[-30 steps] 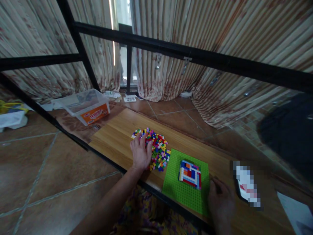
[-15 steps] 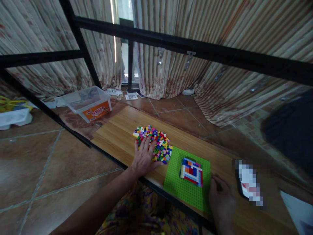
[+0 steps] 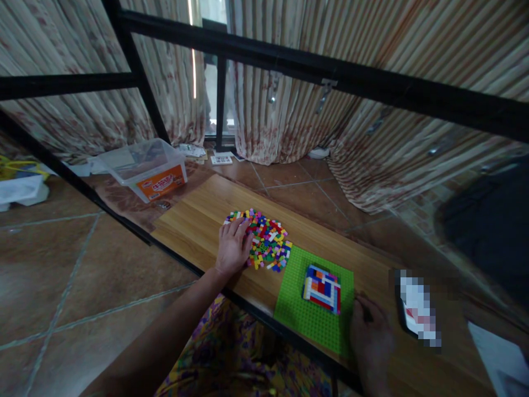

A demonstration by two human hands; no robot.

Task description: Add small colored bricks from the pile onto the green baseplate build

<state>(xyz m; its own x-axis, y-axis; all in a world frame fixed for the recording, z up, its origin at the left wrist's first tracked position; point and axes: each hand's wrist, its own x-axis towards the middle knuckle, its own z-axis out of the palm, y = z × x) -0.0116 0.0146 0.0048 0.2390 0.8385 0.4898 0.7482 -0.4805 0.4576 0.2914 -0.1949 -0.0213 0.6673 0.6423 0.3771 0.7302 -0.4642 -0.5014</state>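
Observation:
My left hand [image 3: 232, 246] rests on the left side of a pile of small colourful building bricks [image 3: 270, 242], its fingers apart and slightly bent over the bricks. Right of the pile lies a green studded baseplate [image 3: 316, 325]. On it sits a low rectangular brick build [image 3: 322, 289] in blue, white, red and orange. My right hand [image 3: 372, 336] is curled beside the baseplate's right edge, thumb and fingers closed together. Whether a brick is between those fingers is hidden.
A phone [image 3: 418, 311], partly pixelated, lies on the wooden table [image 3: 198, 212] to the right, with a white sheet [image 3: 496, 353] beyond it. A clear plastic box [image 3: 144, 165] with an orange label stands past the table's far left end. Black metal bars [image 3: 289, 55] cross the view ahead.
My left hand has slid left and slightly away across the pile, and its fingers have drawn in, uncovering more bricks. My right hand stays curled by the baseplate. The view has shifted slightly.

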